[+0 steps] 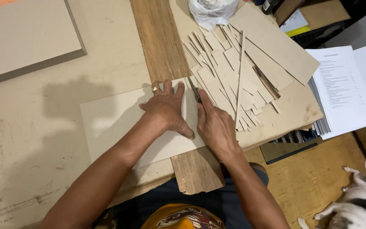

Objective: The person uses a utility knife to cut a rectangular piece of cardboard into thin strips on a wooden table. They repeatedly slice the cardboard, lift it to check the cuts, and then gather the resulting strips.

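From the head view, my left hand (166,108) presses flat, fingers spread wide, on the grey cardboard sheet (115,123) lying across the wooden plank (162,46). My right hand (214,125) grips a knife (194,90) at the sheet's edge. The sheet looks light, stiff and prone to sliding; best pinned flat beside the cut.

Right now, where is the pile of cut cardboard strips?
In the head view, the pile of cut cardboard strips lies right of the wooden plank, just beyond the right hand, below the white plastic bag.
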